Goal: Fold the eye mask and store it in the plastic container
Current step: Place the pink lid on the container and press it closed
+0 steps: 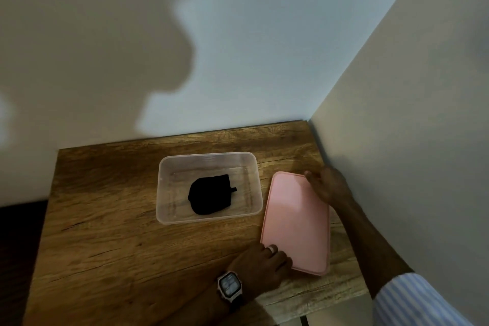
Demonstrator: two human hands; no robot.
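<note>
A folded black eye mask (210,194) lies on the bottom of a clear plastic container (209,156) that stands open on the wooden table (105,219). To its right lies a pink lid (297,222), flat on the table. My left hand (262,263), with a wristwatch and a ring, grips the lid's near left corner. My right hand (328,185) holds the lid's far right edge. The fingertips of both hands are hidden under the lid's rim.
The table stands in a corner, with a wall behind it and a wall (397,140) close along its right side. A dark surface (16,233) lies beyond the table's left edge.
</note>
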